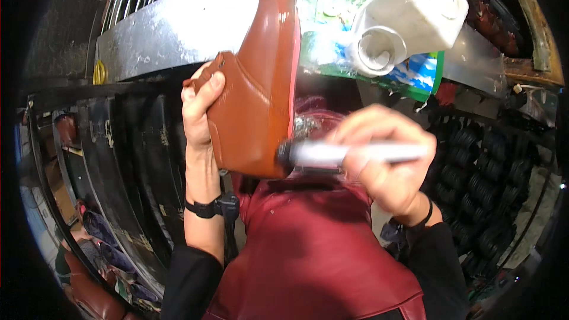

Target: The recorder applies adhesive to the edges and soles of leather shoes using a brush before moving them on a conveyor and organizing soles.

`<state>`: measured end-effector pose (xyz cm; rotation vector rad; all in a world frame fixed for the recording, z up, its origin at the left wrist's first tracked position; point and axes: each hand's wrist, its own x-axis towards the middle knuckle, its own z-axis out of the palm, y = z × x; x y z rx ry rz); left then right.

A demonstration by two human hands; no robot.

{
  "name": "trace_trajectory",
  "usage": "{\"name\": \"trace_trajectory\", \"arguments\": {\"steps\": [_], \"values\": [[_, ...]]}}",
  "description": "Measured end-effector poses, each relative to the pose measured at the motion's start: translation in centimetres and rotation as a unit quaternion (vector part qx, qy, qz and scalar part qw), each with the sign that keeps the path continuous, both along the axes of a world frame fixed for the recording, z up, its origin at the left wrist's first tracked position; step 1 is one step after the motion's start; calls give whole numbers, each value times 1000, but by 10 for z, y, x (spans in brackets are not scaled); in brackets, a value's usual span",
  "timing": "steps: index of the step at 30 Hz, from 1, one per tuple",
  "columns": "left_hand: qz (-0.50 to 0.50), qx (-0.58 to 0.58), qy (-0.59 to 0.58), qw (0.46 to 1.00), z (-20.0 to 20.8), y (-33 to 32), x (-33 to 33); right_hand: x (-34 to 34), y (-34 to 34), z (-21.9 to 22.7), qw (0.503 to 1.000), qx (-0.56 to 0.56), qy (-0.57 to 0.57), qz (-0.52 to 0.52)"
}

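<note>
A brown leather ankle boot point(255, 101) is held up in front of me, its toe pointing away and its underside turned right. A pink line runs along its lower edge; no outsole shows there. My left hand point(201, 104) is closed round the ankle part, thumb on the leather and the other fingers mostly hidden. In my right hand point(394, 160) is a white-handled tool with a dark head, blurred by motion, that looks like a brush point(320, 154). Its dark head overlaps the heel end of the underside; whether it touches, I cannot tell.
Beyond the boot is a metal worktop point(154, 38). A cut-open white plastic container point(415, 12) and a white cup point(379, 50) stand there on a green-edged printed sheet point(430, 80). Dark racks point(160, 160) flank me, with stacked black pieces point(480, 184) at right. A red apron point(308, 249) covers my lap.
</note>
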<state>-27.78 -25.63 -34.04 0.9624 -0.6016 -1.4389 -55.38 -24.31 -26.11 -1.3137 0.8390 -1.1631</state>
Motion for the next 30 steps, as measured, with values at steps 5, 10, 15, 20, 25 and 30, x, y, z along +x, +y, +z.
{"name": "trace_trajectory", "arguments": {"steps": [5, 10, 15, 20, 25, 30], "values": [[-2, 32, -6, 999, 7, 3, 2, -1, -2, 3, 998, -3, 34, 49], [71, 111, 104, 986, 26, 4, -14, -7, -10, 17, 988, -118, 62, 77], [60, 104, 232, 965, 34, 10, -30, -6, -34, 31, 966, -236, 13, 105], [83, 36, -3, 996, 41, 20, -48, -8, -58, 37, 958, -242, -1, 155], [66, 24, 14, 997, 42, 13, -49, -9, -104, 24, 950, -232, -7, 210], [115, -53, -53, 991, 44, 13, -56, 14, -142, -21, 995, -28, -88, 24]]}}
